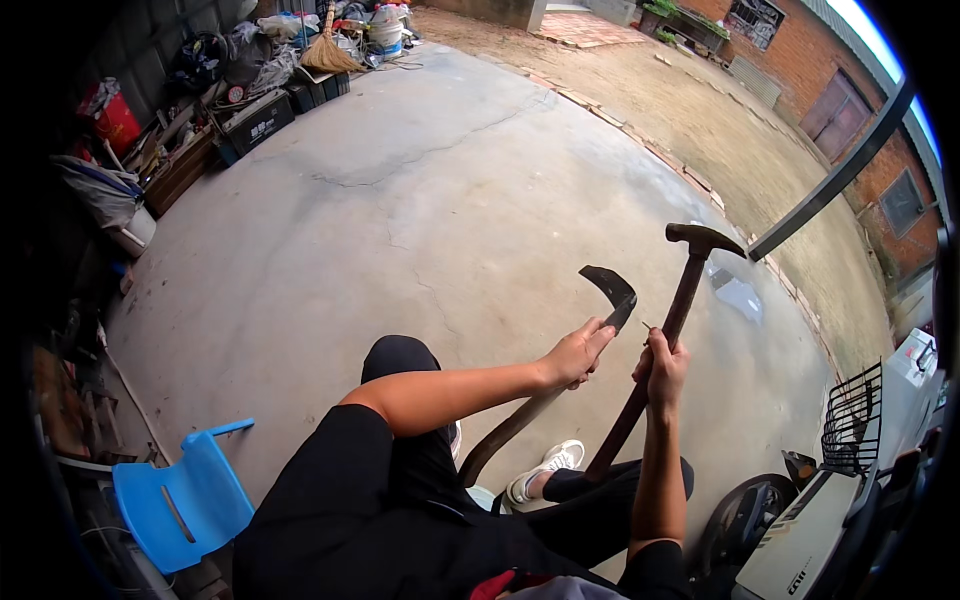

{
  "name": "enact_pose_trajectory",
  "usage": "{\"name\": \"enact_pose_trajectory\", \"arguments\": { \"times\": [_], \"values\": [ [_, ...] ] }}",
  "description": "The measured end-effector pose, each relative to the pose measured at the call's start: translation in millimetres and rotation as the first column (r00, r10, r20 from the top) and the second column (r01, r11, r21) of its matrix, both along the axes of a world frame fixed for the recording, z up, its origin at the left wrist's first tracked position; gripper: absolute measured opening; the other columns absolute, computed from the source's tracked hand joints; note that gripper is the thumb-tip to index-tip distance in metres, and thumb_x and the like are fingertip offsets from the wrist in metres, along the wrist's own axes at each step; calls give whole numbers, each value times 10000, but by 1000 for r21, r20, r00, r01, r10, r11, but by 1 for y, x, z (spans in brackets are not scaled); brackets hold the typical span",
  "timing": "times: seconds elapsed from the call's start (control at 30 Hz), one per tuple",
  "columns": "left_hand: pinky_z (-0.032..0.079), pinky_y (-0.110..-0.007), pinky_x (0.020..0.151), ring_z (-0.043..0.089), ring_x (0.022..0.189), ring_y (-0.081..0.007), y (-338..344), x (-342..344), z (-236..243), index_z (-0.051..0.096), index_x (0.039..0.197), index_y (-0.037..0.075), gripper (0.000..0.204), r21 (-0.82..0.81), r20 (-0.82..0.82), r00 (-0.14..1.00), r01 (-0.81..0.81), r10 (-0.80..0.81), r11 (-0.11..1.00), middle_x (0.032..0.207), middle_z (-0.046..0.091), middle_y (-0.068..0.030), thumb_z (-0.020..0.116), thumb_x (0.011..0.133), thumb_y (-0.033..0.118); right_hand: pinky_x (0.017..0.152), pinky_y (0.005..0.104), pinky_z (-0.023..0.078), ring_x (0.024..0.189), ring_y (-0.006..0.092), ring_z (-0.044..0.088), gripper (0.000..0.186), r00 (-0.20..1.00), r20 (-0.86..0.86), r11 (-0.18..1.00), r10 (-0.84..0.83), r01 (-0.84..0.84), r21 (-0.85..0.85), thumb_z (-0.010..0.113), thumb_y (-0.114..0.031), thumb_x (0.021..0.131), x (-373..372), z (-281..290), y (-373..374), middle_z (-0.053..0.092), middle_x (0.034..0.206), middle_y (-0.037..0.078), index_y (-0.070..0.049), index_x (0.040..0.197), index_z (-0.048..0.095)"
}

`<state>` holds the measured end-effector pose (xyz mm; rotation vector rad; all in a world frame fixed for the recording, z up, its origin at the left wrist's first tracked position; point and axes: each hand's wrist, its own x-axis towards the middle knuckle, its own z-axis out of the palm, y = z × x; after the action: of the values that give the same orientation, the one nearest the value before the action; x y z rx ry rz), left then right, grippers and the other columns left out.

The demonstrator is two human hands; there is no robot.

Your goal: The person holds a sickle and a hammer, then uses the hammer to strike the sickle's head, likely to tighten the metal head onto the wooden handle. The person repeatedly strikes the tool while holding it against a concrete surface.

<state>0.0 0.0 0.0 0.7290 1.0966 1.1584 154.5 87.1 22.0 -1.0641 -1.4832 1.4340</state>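
Note:
My left hand (576,354) is closed round the upper handle of a sickle (617,292), just below its dark hooked blade. The blade points up and bends to the left, while the curved wooden handle slants down toward my knees. In my right hand (662,372) is a hammer (684,292), gripped partway along its dark handle with the claw head up. A thin, nail-like piece (649,326) sticks out by the right thumb; its lower part is hidden. Both tools are in the air above my legs, close together but apart.
A blue plastic chair (185,505) stands at lower left. To the right is a parked scooter (800,530) with a black wire basket (853,415). Bags, a broom (328,52) and a dark battery box (258,122) line the far left wall. A metal post (835,178) rises at right.

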Motion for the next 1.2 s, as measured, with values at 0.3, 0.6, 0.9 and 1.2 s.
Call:
{"name": "enact_pose_trajectory", "arguments": {
  "times": [0.3, 0.6, 0.9, 1.2],
  "values": [
    [299, -224, 410, 340, 471, -60, 6, 7, -10, 424, 1150, 183, 327, -14, -51, 996, -70, 70, 997, 661, 391, 31, 402, 1024, 484, 347, 244, 356, 356, 88, 447, 252, 995, -32, 995, 97, -96, 27, 592, -210, 952, 1, -20, 6, 483, 496, 3, -45, 770, 534],
    [315, -219, 385, 351, 431, -54, 8, 3, -13, 435, 1067, 183, 331, -58, 61, 996, -68, 72, 996, 676, 425, 19, 394, 1015, 507, 348, 254, 362, 350, 98, 438, 269, 995, -89, 995, 50, -58, -85, 590, -235, 945, 7, -13, 7, 472, 487, 2, -78, 744, 503],
    [315, -218, 385, 353, 417, -57, 10, 4, -12, 441, 1090, 185, 283, -58, 16, 999, -45, 46, 997, 652, 428, 23, 392, 1020, 455, 359, 242, 379, 371, 90, 459, 251, 996, -56, 994, 63, -67, -85, 604, -227, 948, 12, -14, 4, 486, 516, 1, -59, 779, 526],
    [345, -233, 396, 409, 454, -56, 12, 9, -14, 464, 1187, 138, 361, 77, -144, 981, -123, 133, 989, 618, 438, 26, 459, 1015, 455, 367, 236, 383, 389, 76, 470, 216, 987, -95, 991, 128, -132, -37, 608, -166, 920, -4, 7, -5, 501, 525, -2, -18, 771, 558]
  ]
}}
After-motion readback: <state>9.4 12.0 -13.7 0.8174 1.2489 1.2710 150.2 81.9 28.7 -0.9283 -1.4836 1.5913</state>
